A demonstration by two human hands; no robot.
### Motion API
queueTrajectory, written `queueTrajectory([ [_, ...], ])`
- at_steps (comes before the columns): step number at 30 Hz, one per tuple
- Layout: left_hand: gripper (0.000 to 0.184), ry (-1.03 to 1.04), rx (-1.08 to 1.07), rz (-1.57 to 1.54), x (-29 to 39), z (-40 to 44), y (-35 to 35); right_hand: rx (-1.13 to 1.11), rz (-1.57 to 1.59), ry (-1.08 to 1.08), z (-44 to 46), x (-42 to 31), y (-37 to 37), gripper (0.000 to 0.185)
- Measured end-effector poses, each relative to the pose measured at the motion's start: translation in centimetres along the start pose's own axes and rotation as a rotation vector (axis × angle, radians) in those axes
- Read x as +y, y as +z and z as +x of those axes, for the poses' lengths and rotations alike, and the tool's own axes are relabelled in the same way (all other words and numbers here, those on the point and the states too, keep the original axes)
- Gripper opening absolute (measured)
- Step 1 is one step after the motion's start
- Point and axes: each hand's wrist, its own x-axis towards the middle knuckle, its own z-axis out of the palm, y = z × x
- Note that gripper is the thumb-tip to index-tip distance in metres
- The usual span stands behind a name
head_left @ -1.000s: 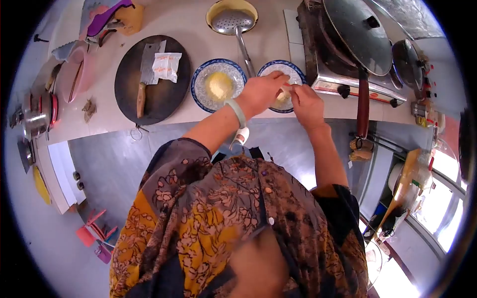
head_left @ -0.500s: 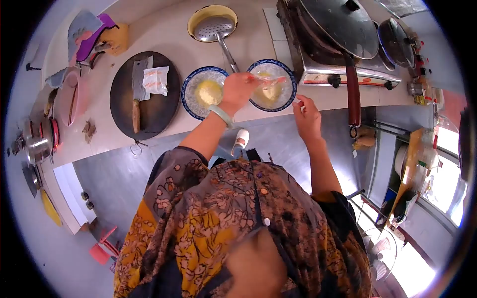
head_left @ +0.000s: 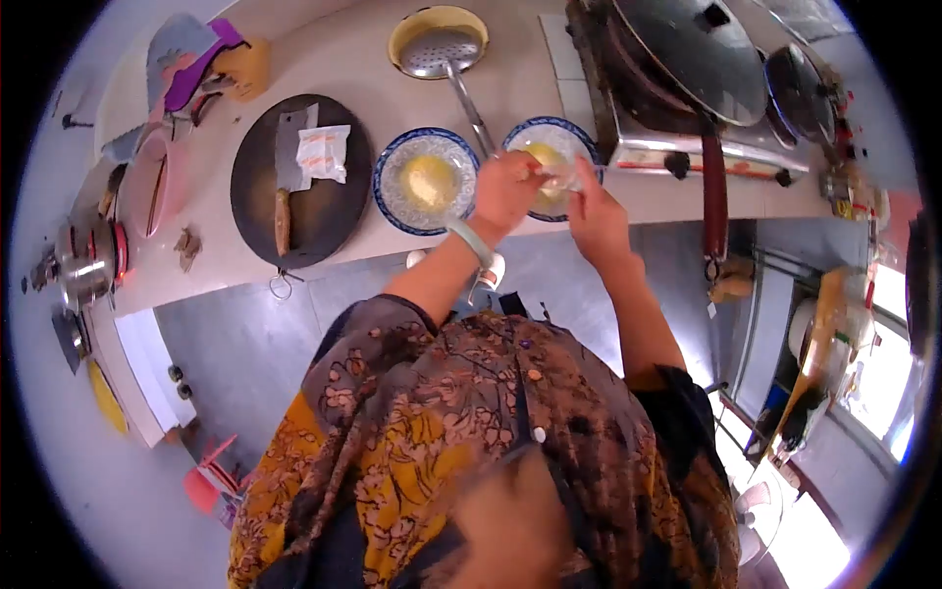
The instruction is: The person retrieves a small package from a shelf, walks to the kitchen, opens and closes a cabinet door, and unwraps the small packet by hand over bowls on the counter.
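Observation:
My left hand [head_left: 507,188], with a pale bangle at its wrist, is closed on one side of a small clear packet [head_left: 559,180] with red marks. My right hand [head_left: 599,214] pinches the packet's other side. Both hands are over the near part of the right patterned bowl [head_left: 547,131], which has yellow contents. Left of my left hand stands a second blue-rimmed bowl [head_left: 381,177], holding yellow liquid with a pale powder heap [head_left: 430,183] in it.
A round dark board [head_left: 260,177] bears a cleaver [head_left: 285,211] and a white packet [head_left: 324,153]. Behind the bowls, a slotted ladle [head_left: 442,54] rests in a yellow-rimmed bowl [head_left: 394,44]. A gas stove [head_left: 653,157] with a lidded pan [head_left: 697,59] stands at the right.
Half a second ago my left hand held the packet over the right bowl with my right hand apart. Now my right hand has come in and both hands meet at the packet.

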Motion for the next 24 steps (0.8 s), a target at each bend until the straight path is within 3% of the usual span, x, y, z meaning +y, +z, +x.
queueTrajectory([
  [2,0.012,-0.004,0.062,-0.027,-0.5,-0.3,0.6,0.054,0.128,0.134,0.2,-1.1,-1.3,0.061],
  [6,0.01,-0.023,0.115,-0.062,-0.8,-1.0,1.6,0.202,0.265,0.015,-0.3,-1.6,-2.2,0.063],
  [10,0.011,-0.019,0.071,-0.046,-1.1,-1.1,2.1,-0.111,-0.167,-0.09,-0.4,0.7,1.5,0.065],
  [11,0.01,0.01,0.082,-0.039,-1.2,-0.8,1.9,-0.063,-0.102,0.025,-0.5,0.7,1.1,0.064],
  [15,0.011,0.03,0.14,-0.05,-1.1,-0.8,1.4,0.17,0.272,0.052,-0.2,-2.3,-1.4,0.06],
  [18,0.009,0.054,0.144,-0.042,-1.0,-1.0,2.0,-0.19,-0.184,-0.137,-0.4,0.6,1.5,0.064],
  [19,0.008,0.062,0.128,-0.032,-1.1,-1.0,1.9,-0.108,-0.133,-0.207,-0.2,0.7,1.5,0.062],
  [21,0.007,-0.022,0.153,-0.104,-1.1,-0.8,1.8,0.028,0.06,-0.083,0.9,-0.6,-0.6,0.058],
  [22,0.008,0.043,0.171,-0.067,-1.4,-0.6,1.5,0.088,0.158,-0.009,0.8,-1.9,-2.1,0.056],
  [24,0.011,-0.044,0.188,-0.122,-2.1,-0.5,1.8,0.094,0.23,0.018,1.1,-2.8,-3.3,0.051],
])
